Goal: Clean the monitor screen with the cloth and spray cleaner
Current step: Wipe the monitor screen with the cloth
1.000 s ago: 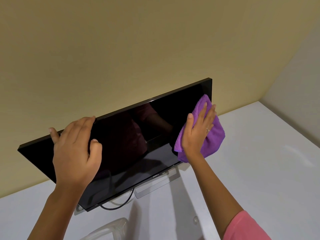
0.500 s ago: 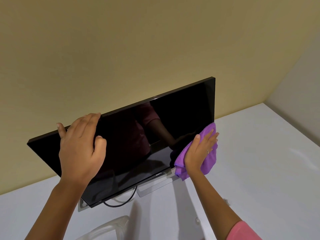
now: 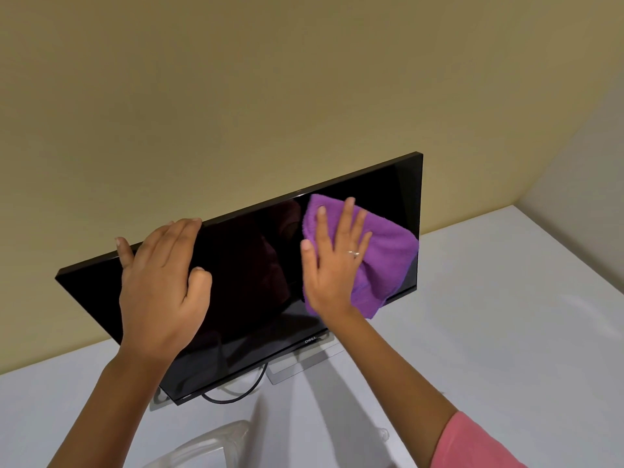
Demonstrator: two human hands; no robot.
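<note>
**A:** Start on the left. What is the left hand (image 3: 162, 282) doing?

**B:** It steadies the monitor (image 3: 256, 292). The fingers hook over the top edge, the thumb is bent against the dark glass, and the palm covers part of the screen. It grips the frame and holds nothing else.

**A:** And the monitor itself?

**B:** It stands on the white table (image 3: 506, 332), tilted back, close to the beige wall (image 3: 270, 79). Its stand (image 3: 304, 361) and a black cable (image 3: 236, 396) show below the bottom edge.

**A:** Moving right?

**B:** The right hand (image 3: 334, 265) lies flat, fingers straight and spread, pressing the purple cloth (image 3: 385, 261) against the right half of the glass. The cloth reaches from near the top edge down past the bottom bezel. There is a ring on one finger, and a pink sleeve (image 3: 472, 444) at the lower right.

**A:** So how far along is the job?

**B:** I'd judge it to be mid-wipe. The cloth is on the right half, and the middle of the glass looks dark and streak-free, though I can't tell from reflections alone whether it is clean. The stretch under the left palm likely still needs a pass, since the hand rests there.

**A:** The spray cleaner?

**B:** Not clearly visible. Something clear and plastic (image 3: 209, 444) sits at the bottom edge of the view, but I can't tell what it is, nor whether the screen has been sprayed.
</note>
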